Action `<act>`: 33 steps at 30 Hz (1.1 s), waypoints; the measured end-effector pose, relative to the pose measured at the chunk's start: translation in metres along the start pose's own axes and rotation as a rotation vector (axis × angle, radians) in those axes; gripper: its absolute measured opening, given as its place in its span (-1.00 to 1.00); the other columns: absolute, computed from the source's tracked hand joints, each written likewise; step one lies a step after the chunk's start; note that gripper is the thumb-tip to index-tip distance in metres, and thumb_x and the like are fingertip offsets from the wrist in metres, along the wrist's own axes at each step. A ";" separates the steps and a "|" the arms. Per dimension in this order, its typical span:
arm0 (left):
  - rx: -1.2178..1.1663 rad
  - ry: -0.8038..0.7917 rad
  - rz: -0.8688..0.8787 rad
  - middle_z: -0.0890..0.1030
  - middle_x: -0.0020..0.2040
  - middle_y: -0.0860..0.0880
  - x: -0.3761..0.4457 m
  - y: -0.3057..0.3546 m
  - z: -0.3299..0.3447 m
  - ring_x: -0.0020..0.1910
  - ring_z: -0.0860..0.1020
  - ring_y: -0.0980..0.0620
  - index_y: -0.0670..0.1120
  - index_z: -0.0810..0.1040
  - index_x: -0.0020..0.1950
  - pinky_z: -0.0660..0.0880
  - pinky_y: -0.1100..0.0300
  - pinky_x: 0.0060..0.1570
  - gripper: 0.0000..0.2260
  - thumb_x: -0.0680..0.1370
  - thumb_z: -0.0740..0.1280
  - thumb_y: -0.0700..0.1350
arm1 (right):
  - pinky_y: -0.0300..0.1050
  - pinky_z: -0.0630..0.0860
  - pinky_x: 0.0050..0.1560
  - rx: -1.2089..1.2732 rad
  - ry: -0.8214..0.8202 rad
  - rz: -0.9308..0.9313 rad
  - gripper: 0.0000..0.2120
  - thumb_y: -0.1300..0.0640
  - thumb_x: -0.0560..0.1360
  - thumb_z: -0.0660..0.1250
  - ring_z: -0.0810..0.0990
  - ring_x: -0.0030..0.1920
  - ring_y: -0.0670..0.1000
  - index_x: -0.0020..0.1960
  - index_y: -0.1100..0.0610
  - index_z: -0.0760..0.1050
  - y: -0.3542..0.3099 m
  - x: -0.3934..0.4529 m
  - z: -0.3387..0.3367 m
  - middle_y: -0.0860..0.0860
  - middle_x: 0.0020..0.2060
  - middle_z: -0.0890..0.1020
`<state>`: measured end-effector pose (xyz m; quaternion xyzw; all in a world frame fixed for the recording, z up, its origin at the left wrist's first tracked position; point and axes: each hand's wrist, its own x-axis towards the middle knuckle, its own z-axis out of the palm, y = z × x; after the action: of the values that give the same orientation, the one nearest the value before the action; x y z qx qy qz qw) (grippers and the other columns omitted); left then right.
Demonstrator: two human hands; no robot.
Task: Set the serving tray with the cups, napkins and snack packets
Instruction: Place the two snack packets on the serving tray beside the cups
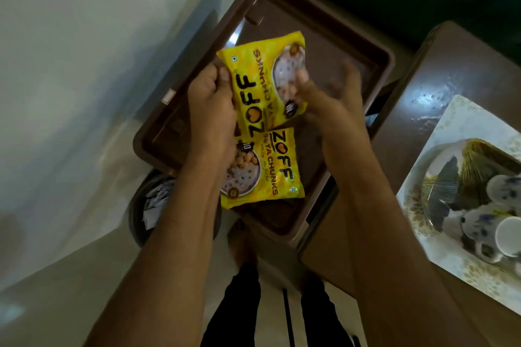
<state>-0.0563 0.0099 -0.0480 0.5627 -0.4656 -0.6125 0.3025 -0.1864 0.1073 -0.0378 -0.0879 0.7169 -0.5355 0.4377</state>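
A brown serving tray [332,36] lies below me. My left hand [211,104] grips the left edge of a yellow snack packet [253,84] held over the tray. My right hand [329,93], blurred, has its fingers spread at the packet's right side; whether it touches is unclear. A second yellow snack packet [270,169] lies flat on the tray, nearer to me, partly under my left wrist. White cups with blue spots [504,222] stand on a white patterned tray [451,127] at the right.
The white tray also bears a gold-rimmed bowl [462,177] and sits on a dark brown table [423,79]. A dark bin [143,205] with crumpled paper stands on the pale floor at the lower left. My legs and feet show below the brown tray.
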 end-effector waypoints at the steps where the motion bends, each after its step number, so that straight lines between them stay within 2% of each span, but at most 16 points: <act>1: 0.064 -0.047 0.017 0.61 -0.21 -0.05 0.005 0.001 -0.006 -0.28 0.52 0.01 0.01 0.66 -0.07 0.49 0.06 -0.19 -0.69 0.74 0.17 -0.10 | 0.22 0.41 0.51 -0.190 0.000 -0.131 0.02 -0.21 0.36 0.58 0.35 0.56 0.10 0.64 -0.12 0.08 0.000 0.001 -0.006 0.04 0.59 0.28; 3: 0.207 -0.154 0.077 0.63 -0.25 0.01 0.015 0.007 -0.016 -0.29 0.54 0.06 0.04 0.66 -0.12 0.51 0.11 -0.20 -0.69 0.72 0.19 -0.11 | 0.10 0.33 0.54 -0.437 -0.092 -0.352 0.06 -0.25 0.32 0.59 0.27 0.59 0.03 0.65 -0.07 0.11 -0.001 0.003 -0.017 0.02 0.59 0.30; 5: 0.295 -0.278 0.134 0.65 -0.28 0.10 0.022 0.015 -0.021 -0.31 0.56 0.17 0.03 0.67 -0.09 0.53 0.23 -0.22 -0.72 0.70 0.20 -0.12 | 0.01 0.44 0.46 -0.533 -0.212 -0.432 0.09 -0.26 0.27 0.62 0.43 0.50 -0.01 0.64 -0.01 0.17 -0.005 0.005 -0.022 0.06 0.45 0.49; 6: 0.330 -0.333 0.165 0.63 -0.30 0.13 0.024 0.019 -0.021 -0.33 0.55 0.23 0.02 0.67 -0.07 0.52 0.31 -0.24 -0.73 0.69 0.21 -0.12 | 0.04 0.53 0.40 -0.560 -0.253 -0.437 0.08 -0.23 0.25 0.64 0.53 0.42 -0.01 0.62 0.02 0.21 -0.007 0.006 -0.022 0.07 0.36 0.56; 8: 0.404 -0.406 0.236 0.59 -0.34 0.21 0.024 0.027 -0.018 -0.38 0.49 0.32 0.06 0.64 -0.11 0.46 0.42 -0.29 -0.75 0.67 0.24 -0.12 | 0.13 0.63 0.28 -0.605 -0.295 -0.452 -0.05 -0.09 0.27 0.69 0.65 0.27 0.00 0.54 0.09 0.35 -0.011 0.004 -0.017 0.06 0.23 0.64; 10: 0.429 -0.407 0.291 0.58 -0.35 0.24 0.021 0.033 -0.014 -0.36 0.50 0.33 0.11 0.61 -0.16 0.45 0.45 -0.28 -0.76 0.65 0.28 -0.13 | 0.19 0.65 0.18 -0.600 -0.306 -0.455 -0.33 0.06 0.31 0.70 0.71 0.16 0.01 0.34 0.19 0.56 -0.012 0.004 -0.014 0.05 0.12 0.72; 13: 0.243 -0.211 0.240 0.69 -0.17 0.12 0.018 0.032 -0.014 -0.16 0.66 0.16 0.08 0.63 -0.03 0.59 0.27 -0.12 -0.79 0.68 0.26 -0.16 | 0.13 0.73 0.03 -0.482 -0.298 -0.372 -0.63 0.19 0.36 0.67 0.78 0.01 -0.01 0.12 0.22 0.68 -0.009 0.003 -0.018 0.05 0.00 0.78; 15: 0.204 -0.049 0.145 0.69 -0.06 0.01 0.018 0.025 -0.023 -0.04 0.68 0.04 0.04 0.60 0.03 0.61 0.21 -0.03 -0.77 0.71 0.21 -0.21 | -0.04 0.74 -0.07 -0.358 -0.185 -0.308 -0.71 0.22 0.37 0.65 0.79 -0.06 -0.05 0.06 0.14 0.70 -0.003 0.002 -0.023 -0.02 -0.06 0.79; 16: 0.257 -0.023 0.095 0.68 -0.01 -0.01 0.016 0.020 -0.028 0.00 0.68 0.03 0.06 0.59 0.04 0.60 0.20 0.00 -0.75 0.70 0.20 -0.24 | -0.09 0.73 -0.08 -0.260 -0.119 -0.264 -0.72 0.22 0.38 0.64 0.79 -0.06 -0.04 0.05 0.13 0.70 0.000 0.002 -0.026 -0.02 -0.08 0.80; 19: 0.555 -0.158 0.011 0.68 0.10 0.03 0.002 0.001 -0.038 0.06 0.65 0.11 0.06 0.62 0.12 0.56 0.24 0.06 -0.76 0.66 0.28 -0.27 | 0.04 0.73 0.02 0.035 0.012 -0.130 -0.71 0.23 0.40 0.61 0.80 -0.01 0.10 0.10 0.21 0.68 0.007 0.003 -0.034 0.09 -0.03 0.80; 21: 0.806 -0.336 0.079 0.67 0.20 0.06 -0.009 -0.009 -0.038 0.13 0.61 0.17 0.03 0.62 0.26 0.54 0.23 0.15 -0.76 0.61 0.42 -0.18 | 0.05 0.72 -0.01 0.126 0.049 -0.087 -0.71 0.26 0.40 0.60 0.79 -0.01 0.14 0.11 0.22 0.68 0.010 0.004 -0.037 0.11 -0.02 0.79; 24: 1.102 -0.558 0.206 0.62 0.28 -0.01 -0.019 -0.018 -0.025 0.31 0.53 -0.03 -0.01 0.56 0.39 0.48 -0.05 0.31 -0.51 0.50 0.54 0.07 | -0.03 0.71 -0.08 0.204 0.067 -0.047 -0.72 0.28 0.41 0.58 0.80 -0.02 0.13 0.10 0.19 0.67 0.013 0.003 -0.038 0.09 -0.03 0.80; 27: 1.265 -0.603 0.231 0.54 0.30 -0.04 -0.019 -0.022 -0.011 0.40 0.43 -0.12 0.03 0.50 0.46 0.35 -0.09 0.32 -0.34 0.41 0.58 0.17 | -0.01 0.72 -0.07 0.233 0.093 -0.031 -0.71 0.27 0.42 0.59 0.80 -0.01 0.13 0.11 0.16 0.65 0.015 0.001 -0.039 0.08 -0.01 0.80; 30: 1.299 -0.602 0.196 0.58 0.24 -0.07 -0.013 -0.022 -0.006 0.35 0.50 -0.16 -0.03 0.59 0.37 0.40 -0.09 0.30 -0.36 0.36 0.63 0.15 | 0.01 0.72 -0.07 0.256 0.104 -0.022 -0.72 0.26 0.42 0.59 0.80 0.00 0.13 0.10 0.16 0.65 0.015 -0.001 -0.042 0.08 0.00 0.80; 31: 1.285 -0.599 0.186 0.62 0.16 -0.09 -0.012 -0.021 -0.008 0.26 0.56 -0.16 -0.08 0.64 0.27 0.48 -0.07 0.26 -0.42 0.34 0.65 0.13 | 0.02 0.72 -0.06 0.265 0.099 -0.019 -0.73 0.26 0.43 0.59 0.80 0.00 0.14 0.10 0.15 0.65 0.016 -0.001 -0.042 0.09 0.00 0.80; 33: 1.198 -0.561 0.166 0.62 -0.04 -0.06 -0.009 -0.018 -0.012 0.02 0.62 -0.12 -0.15 0.67 0.02 0.56 0.00 0.04 -0.54 0.30 0.68 0.10 | 0.08 0.72 -0.02 0.271 0.093 -0.015 -0.74 0.26 0.43 0.58 0.79 0.01 0.16 0.10 0.16 0.66 0.017 -0.003 -0.043 0.10 0.01 0.79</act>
<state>-0.0403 0.0225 -0.0602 0.4152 -0.8281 -0.3459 -0.1489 -0.2096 0.1456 -0.0492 -0.0085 0.6571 -0.6341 0.4075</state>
